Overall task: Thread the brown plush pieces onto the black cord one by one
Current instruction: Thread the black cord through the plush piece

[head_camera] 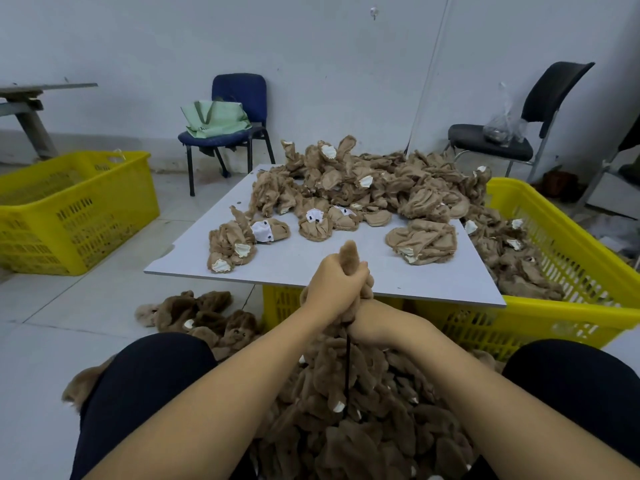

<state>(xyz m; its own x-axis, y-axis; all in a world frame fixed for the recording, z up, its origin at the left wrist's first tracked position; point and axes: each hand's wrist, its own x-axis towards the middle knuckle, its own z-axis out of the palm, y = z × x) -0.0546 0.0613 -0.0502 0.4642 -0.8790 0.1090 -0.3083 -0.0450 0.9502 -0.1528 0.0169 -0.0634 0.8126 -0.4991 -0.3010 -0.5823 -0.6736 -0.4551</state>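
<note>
So our left hand (pixel 334 285) is wrapped in a fist around a brown plush piece (pixel 349 252), with its fuzzy tip poking up out of the top of the grip. Our right hand (pixel 363 318) sits just under and behind it, mostly hidden, so we can't really tell what its fingers are doing, though it looks like it's at the top of the black cord (pixel 347 368). The cord drops straight down from between the hands into the strung plush bundle (pixel 346 427) heaped between our knees. This stuff should be light, floppy and squishy, not fragile at all, so we'd pinch a piece tight near its opening and bunch it so it doesn't flop off the cord. More unthreaded pieces (pixel 363 188) are piled on the grey board (pixel 450 282) just ahead, well within reach, with yellow crates (pixel 76 216) on either side.
</note>
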